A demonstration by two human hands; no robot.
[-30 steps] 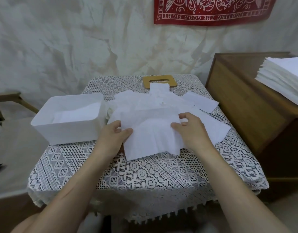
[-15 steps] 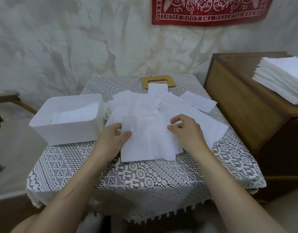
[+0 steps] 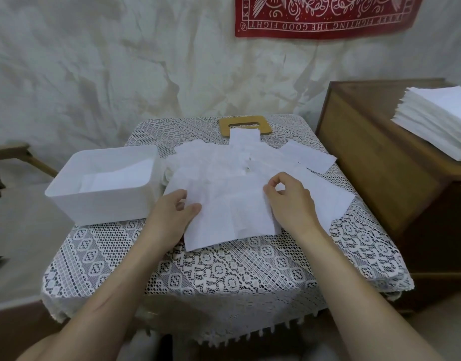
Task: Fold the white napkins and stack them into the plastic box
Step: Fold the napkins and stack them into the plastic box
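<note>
Napkin (image 3: 232, 217) white, creased, lying flat, left hand (image 3: 172, 217), right hand (image 3: 291, 204), grips pinching its edges

Lace tablecloth (image 3: 224, 277), wooden cabinet (image 3: 375, 162), red wall banner (image 3: 325, 16), bamboo lid (image 3: 225, 125)

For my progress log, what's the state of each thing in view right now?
plastic box, open, napkins lying flat inside.
top napkin, spread on the pile, creased.
left hand, pinches its left edge.
right hand, pinches its right edge.
loose napkins, scattered, overlapping.
napkin stack, neat, on the wooden cabinet.
slotted board, flat, partly under a napkin.
</note>
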